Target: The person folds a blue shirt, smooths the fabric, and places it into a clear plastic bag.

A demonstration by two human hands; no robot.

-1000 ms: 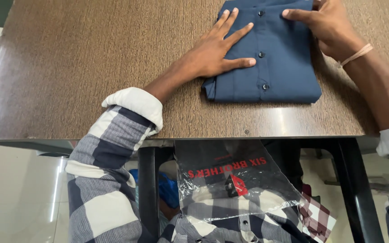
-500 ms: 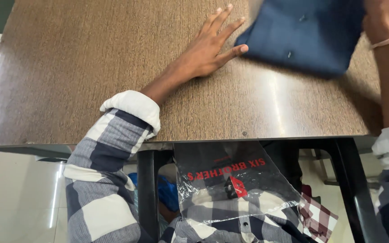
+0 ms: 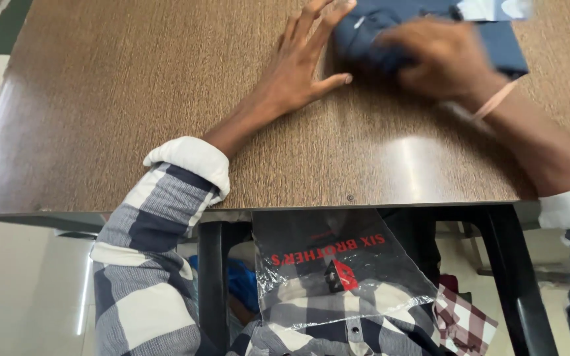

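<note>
A folded navy blue shirt (image 3: pixel 364 29) lies at the far edge of the brown wood-grain table (image 3: pixel 133 112), with a white card or collar insert showing at its top right. My left hand (image 3: pixel 295 72) rests flat on the table with fingers spread, its fingertips against the shirt's left edge. My right hand (image 3: pixel 440 59), blurred by motion, lies on top of the shirt with its fingers curled over the fabric. A thin band circles my right wrist.
A clear plastic garment bag (image 3: pixel 338 270) with red print lies in my lap below the table's near edge, over a checked shirt (image 3: pixel 456 323). Black table legs (image 3: pixel 211 277) stand on either side of my knees. Pale floor shows at left.
The shirt was lifted and turned by my right hand, then set back down on the table. My left hand stayed flat beside it, and the view moved closer.
</note>
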